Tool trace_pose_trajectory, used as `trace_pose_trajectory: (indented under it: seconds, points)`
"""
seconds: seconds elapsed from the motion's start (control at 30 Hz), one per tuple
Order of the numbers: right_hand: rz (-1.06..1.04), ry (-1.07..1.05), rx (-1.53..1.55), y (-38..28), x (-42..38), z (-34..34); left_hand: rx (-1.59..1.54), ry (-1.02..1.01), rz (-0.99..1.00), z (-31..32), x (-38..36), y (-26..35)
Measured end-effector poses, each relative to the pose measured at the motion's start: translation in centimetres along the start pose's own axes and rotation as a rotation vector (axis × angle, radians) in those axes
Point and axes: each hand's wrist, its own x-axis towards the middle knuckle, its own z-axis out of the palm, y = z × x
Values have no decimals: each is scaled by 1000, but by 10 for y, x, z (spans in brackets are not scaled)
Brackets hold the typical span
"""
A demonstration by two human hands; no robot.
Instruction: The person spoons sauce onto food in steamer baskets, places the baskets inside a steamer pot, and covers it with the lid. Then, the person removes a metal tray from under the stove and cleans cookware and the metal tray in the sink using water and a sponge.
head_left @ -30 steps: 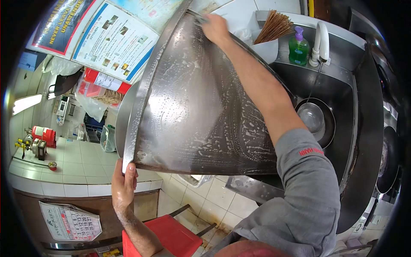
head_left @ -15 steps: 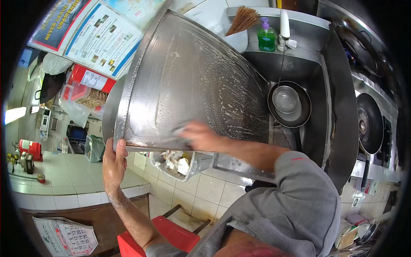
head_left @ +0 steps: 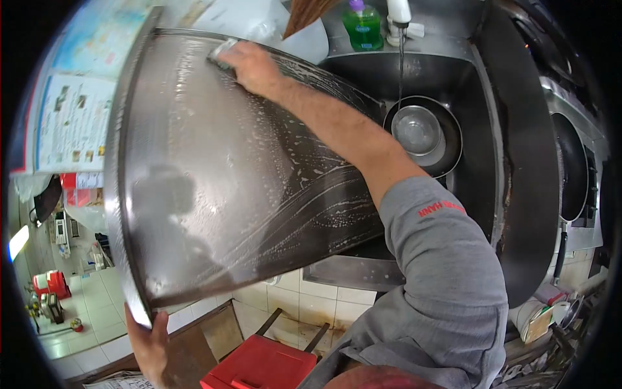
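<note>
A large metal tray [head_left: 214,149], wet and streaked with suds, is propped at a slant with its right part over the sink. My left hand [head_left: 149,347] grips its lower left corner, the thumb in front and the other fingers partly hidden behind the rim. Near the upper edge, my right hand [head_left: 254,70] presses a scrubbing pad [head_left: 222,53] against the metal surface. Most of the pad is covered by my fingers.
Water runs from the faucet [head_left: 399,11] into a metal bowl [head_left: 416,131] resting in a pan inside the sink [head_left: 447,68]. Behind stand a green soap bottle [head_left: 363,27] and a brush of bristles [head_left: 308,14]. A red stool [head_left: 262,363] is below; a frying pan [head_left: 572,168] sits right.
My right hand has swept the pad from the tray's lower edge up to its upper edge. The tray's left end sits lower and further left in view, with my left hand still on it.
</note>
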Motion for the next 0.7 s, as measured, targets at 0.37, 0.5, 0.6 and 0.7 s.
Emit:
trace_pose_trajectory:
  seconds: [0.37,0.5,0.6,0.7]
  points:
    - [1052,-231,-700,233,-283,-98,261,-5,-13,-27,19,32]
    - [1130,-779,-801,320,-342,-85,289,7,-49,-70,23,-2]
    - [1256,-511,-755,219,-344,-92,292,157,17,-89,15,-20]
    - [1246,-796,-623,110,-418,-108,339,292,20,-75,1,-13]
